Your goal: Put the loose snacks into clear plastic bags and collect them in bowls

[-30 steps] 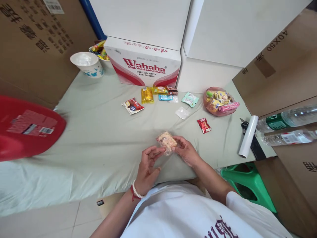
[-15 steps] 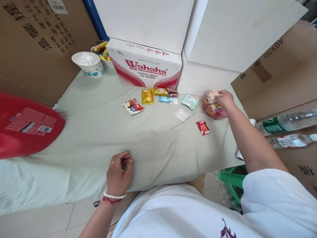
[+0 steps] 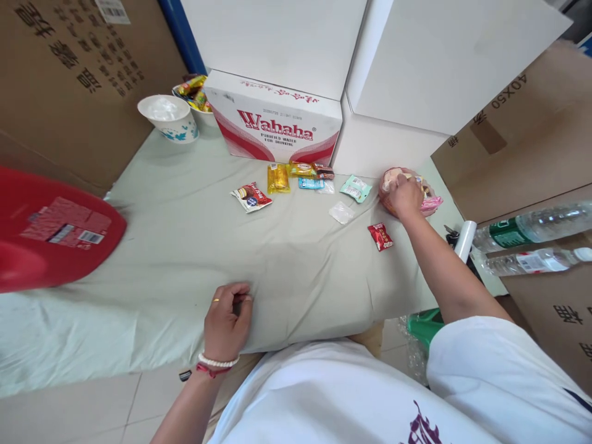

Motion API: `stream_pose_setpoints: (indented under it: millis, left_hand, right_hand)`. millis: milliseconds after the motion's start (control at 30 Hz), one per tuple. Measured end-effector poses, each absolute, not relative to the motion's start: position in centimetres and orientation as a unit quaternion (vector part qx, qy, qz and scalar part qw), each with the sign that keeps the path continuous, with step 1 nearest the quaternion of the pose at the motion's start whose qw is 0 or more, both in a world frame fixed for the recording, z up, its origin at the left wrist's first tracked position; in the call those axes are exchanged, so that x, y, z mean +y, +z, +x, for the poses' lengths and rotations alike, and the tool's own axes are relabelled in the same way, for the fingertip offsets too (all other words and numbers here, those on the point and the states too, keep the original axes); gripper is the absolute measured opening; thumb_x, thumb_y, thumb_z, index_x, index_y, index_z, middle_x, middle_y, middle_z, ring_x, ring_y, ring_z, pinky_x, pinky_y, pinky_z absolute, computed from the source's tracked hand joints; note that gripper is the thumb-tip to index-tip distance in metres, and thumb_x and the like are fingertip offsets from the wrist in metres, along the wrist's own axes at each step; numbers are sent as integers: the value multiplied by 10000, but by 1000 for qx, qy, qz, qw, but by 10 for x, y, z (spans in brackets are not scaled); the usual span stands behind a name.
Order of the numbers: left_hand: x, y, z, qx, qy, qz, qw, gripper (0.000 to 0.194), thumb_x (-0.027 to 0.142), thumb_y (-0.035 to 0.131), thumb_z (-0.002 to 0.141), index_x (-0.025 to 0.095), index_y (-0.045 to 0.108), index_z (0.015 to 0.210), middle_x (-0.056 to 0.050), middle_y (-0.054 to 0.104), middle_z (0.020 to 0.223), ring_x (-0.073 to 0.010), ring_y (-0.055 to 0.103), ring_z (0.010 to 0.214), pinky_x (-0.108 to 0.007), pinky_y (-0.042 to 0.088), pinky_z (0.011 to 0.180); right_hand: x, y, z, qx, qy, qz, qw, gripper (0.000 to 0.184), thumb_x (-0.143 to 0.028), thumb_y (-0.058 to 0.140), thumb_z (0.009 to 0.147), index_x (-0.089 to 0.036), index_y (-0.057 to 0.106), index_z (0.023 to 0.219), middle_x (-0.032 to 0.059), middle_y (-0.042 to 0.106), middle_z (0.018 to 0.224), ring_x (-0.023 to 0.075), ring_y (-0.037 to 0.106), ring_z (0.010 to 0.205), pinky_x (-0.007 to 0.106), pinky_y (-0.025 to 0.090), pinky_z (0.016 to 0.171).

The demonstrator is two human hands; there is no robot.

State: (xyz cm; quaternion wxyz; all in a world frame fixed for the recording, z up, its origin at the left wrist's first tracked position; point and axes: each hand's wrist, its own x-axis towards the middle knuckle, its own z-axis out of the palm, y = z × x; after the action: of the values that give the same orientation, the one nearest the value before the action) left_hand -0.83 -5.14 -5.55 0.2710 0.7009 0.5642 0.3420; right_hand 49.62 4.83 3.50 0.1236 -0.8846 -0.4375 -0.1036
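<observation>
At the table's far right, my right hand [image 3: 406, 196] reaches into a round reddish bowl [image 3: 385, 200] of packaged snacks. Its fingers are closed at a pale snack packet [image 3: 392, 177], and they partly hide it. A pink wrapper [image 3: 432, 203] shows beside the hand. My left hand [image 3: 227, 322] rests near the front edge with its fingers loosely curled in and nothing visible in them. Between the hands lie a red snack packet [image 3: 380, 237], a clear wrapper [image 3: 341, 213], a mint-green packet [image 3: 356, 189], and a red-and-white cake packet [image 3: 252, 197].
Yellow packets [image 3: 278, 178] and a blue packet [image 3: 311, 183] lie before the Wahaha carton [image 3: 282, 126]. A paper bowl [image 3: 173, 123] stands at back left, a red jug [image 3: 60, 231] at left. Plastic bottles [image 3: 536, 262] and a white roll [image 3: 465, 240] are at right.
My right hand has moved left and slightly lower over the bowl, covering more of it. The left hand stays where it was on the table. The view has shifted a little.
</observation>
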Motion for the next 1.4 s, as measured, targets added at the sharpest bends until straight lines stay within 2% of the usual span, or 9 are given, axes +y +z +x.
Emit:
stream_pose_setpoints:
  millis: [167, 267, 467, 600, 700, 900, 1167, 1267, 1400]
  left_hand:
    - [-53, -56, -8, 558, 343, 712, 252, 158, 285, 543, 914, 205, 627, 1020, -56, 650, 981, -200, 652, 855, -347, 550, 807]
    - [-53, -56, -7, 558, 336, 720, 239, 157, 274, 540, 912, 203, 634, 1015, -57, 652, 983, -194, 647, 830, -342, 549, 784]
    - [-52, -57, -9, 562, 320, 727, 230, 156, 272, 546, 899, 215, 647, 1004, -60, 662, 985, -208, 651, 854, -360, 554, 810]
    - [-53, -57, -9, 567, 314, 728, 221, 156, 269, 551, 886, 223, 647, 1001, -61, 670, 985, -226, 662, 893, -375, 558, 834]
    - [-53, -55, -8, 566, 308, 735, 210, 149, 265, 555, 888, 225, 644, 1000, -65, 672, 998, -236, 669, 923, -389, 557, 856]
    - [-53, -55, -7, 568, 301, 744, 183, 144, 274, 554, 904, 227, 644, 1007, -68, 670, 1003, -242, 673, 924, -403, 554, 842]
    - [-53, -56, -6, 569, 297, 747, 173, 151, 281, 552, 912, 211, 649, 1003, -63, 665, 988, -222, 668, 881, -382, 552, 838]
    - [-54, -56, -8, 562, 309, 744, 189, 152, 277, 565, 911, 204, 651, 1013, -50, 656, 986, -183, 654, 801, -346, 552, 798]
    - [-54, -55, -8, 548, 324, 747, 194, 139, 245, 564, 911, 198, 651, 1008, -41, 651, 971, -162, 649, 775, -313, 547, 765]
  right_hand:
    - [19, 35, 481, -538, -220, -810, 82, 671, -448, 590, 940, -205, 425, 1543, 218, 375, 1581, 419, 335, 1405, 645, 276, 1106]
    - [10, 28, 481, -616, -192, -764, 5, 630, -335, 617, 909, -239, 455, 1511, 164, 361, 1618, 405, 275, 1450, 688, 179, 1144]
    - [-26, 10, 525, -585, -170, -793, 1, 597, -247, 554, 913, -247, 466, 1503, 149, 411, 1603, 381, 417, 1343, 573, 339, 1091]
    - [-58, 5, 573, -559, -188, -807, 18, 560, -230, 533, 909, -206, 502, 1467, 149, 435, 1595, 371, 474, 1328, 585, 298, 1140]
    - [-62, 3, 612, -533, -177, -826, 42, 557, -175, 505, 904, -202, 517, 1460, 151, 435, 1602, 367, 449, 1382, 595, 296, 1154]
    - [-22, 2, 680, -530, -108, -838, 75, 654, -112, 526, 851, -170, 495, 1502, 150, 350, 1656, 296, 425, 1443, 466, 389, 1150]
    - [25, 19, 677, -536, -86, -838, 54, 685, -177, 605, 885, -120, 425, 1544, 211, 221, 1687, 326, 321, 1485, 471, 296, 1181]
    - [30, 21, 642, -499, -153, -848, 95, 497, -197, 510, 953, -75, 552, 1433, 262, 347, 1606, 319, 346, 1446, 465, 291, 1147]
    - [35, 11, 584, -500, -102, -834, 209, 356, -166, 467, 915, -85, 733, 1136, 193, 702, 1143, 268, 622, 1076, 405, 452, 966]
